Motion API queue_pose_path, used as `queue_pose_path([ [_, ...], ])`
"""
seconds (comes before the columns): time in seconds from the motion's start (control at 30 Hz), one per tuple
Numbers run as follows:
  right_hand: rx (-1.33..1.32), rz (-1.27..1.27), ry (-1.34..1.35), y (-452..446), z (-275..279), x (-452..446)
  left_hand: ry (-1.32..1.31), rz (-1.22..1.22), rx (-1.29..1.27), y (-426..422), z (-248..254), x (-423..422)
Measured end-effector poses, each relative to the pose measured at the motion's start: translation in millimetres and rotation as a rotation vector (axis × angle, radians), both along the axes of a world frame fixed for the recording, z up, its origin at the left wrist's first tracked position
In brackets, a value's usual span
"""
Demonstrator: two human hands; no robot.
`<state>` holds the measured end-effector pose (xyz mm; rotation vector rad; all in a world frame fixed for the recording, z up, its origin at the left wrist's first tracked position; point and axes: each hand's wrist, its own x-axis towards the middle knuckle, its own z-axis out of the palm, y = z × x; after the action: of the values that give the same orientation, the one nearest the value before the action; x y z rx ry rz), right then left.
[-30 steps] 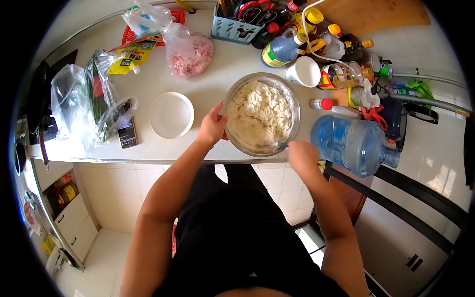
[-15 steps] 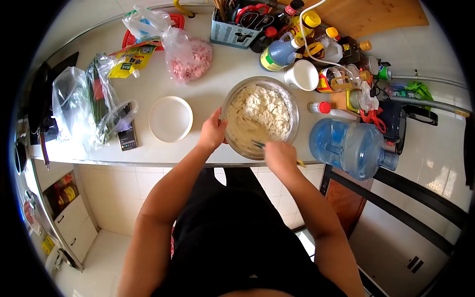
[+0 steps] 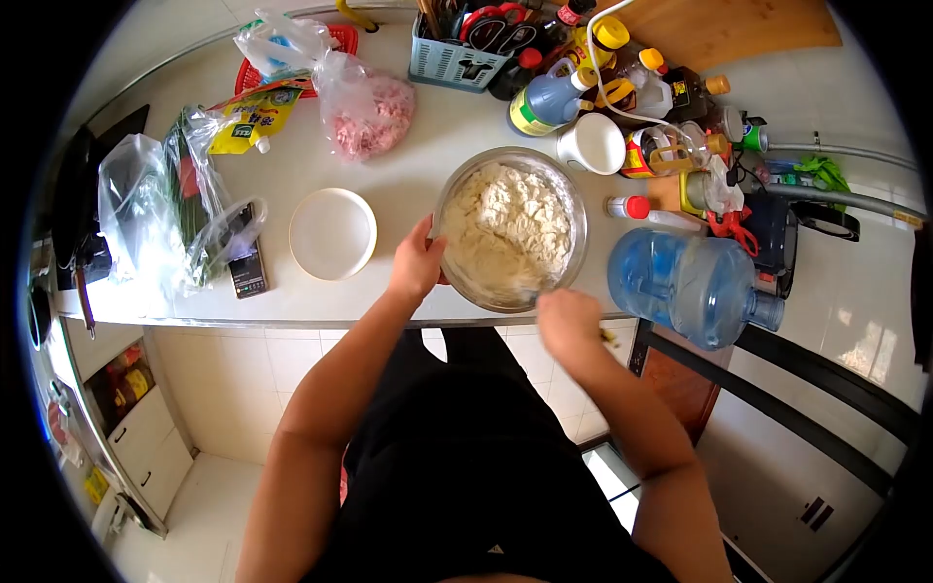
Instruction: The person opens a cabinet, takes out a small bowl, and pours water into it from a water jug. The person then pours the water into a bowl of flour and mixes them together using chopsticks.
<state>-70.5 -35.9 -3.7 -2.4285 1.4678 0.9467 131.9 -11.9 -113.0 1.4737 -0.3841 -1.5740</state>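
A round metal mixing bowl point(image 3: 582, 228) holds lumpy, pale floury dough point(image 3: 515, 219) near the counter's front edge. On its left side, my left hand point(image 3: 419, 258) grips the rim, thumb on the near side and the other fingers mostly hidden behind the wall. My right hand point(image 3: 570, 318) is closed at the bowl's front right rim around a thin stirring utensil point(image 3: 609, 337). Its yellowish end sticks out below the hand; motion blurs the rest, so its exact kind is unclear. Left of the bowl stands a white bowl point(image 3: 333, 234).
Bagged minced meat point(image 3: 369, 121) lies behind the white bowl. Plastic-wrapped green vegetables point(image 3: 185, 185) and a dark box point(image 3: 248, 272) are at left. A large blue water jug point(image 3: 680, 287), a red-capped jar point(image 3: 630, 207), a white tub point(image 3: 591, 144) and several sauce bottles crowd the right.
My right hand has moved right and slightly down, drawing the utensil from inside the dough toward the bowl's front right rim. My left hand stays on the rim.
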Motion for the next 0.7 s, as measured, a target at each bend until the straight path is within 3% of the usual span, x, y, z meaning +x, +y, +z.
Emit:
queue_pose_path([
  [0.13, -0.005, -0.096, -0.208, 22.1, -11.5, 33.7, -0.011, -0.026, 0.045, 2.6, 0.0, 0.7],
  [0.27, 0.05, -0.021, -0.087, 14.7, 0.2, -10.1, -0.016, -0.045, 0.097, 1.9, -6.0, 2.1],
  [0.43, -0.103, -0.02, 0.047, -16.7, 10.8, -35.6, -0.042, -0.076, 0.072, 4.0, -4.6, 2.0],
  [0.53, 0.035, 0.062, 0.032, 13.3, 5.2, -6.5, -0.038, -0.053, 0.054, 3.4, -4.8, 0.3],
  [0.6, 0.046, -0.001, -0.168, 23.4, 8.0, 16.2, -0.031, -0.035, 0.043, 3.5, -4.4, -1.7],
  [0.7, 0.07, -0.041, -0.162, 22.3, -3.7, 8.6, -0.049, -0.066, 0.051, 5.4, -2.0, 2.6],
])
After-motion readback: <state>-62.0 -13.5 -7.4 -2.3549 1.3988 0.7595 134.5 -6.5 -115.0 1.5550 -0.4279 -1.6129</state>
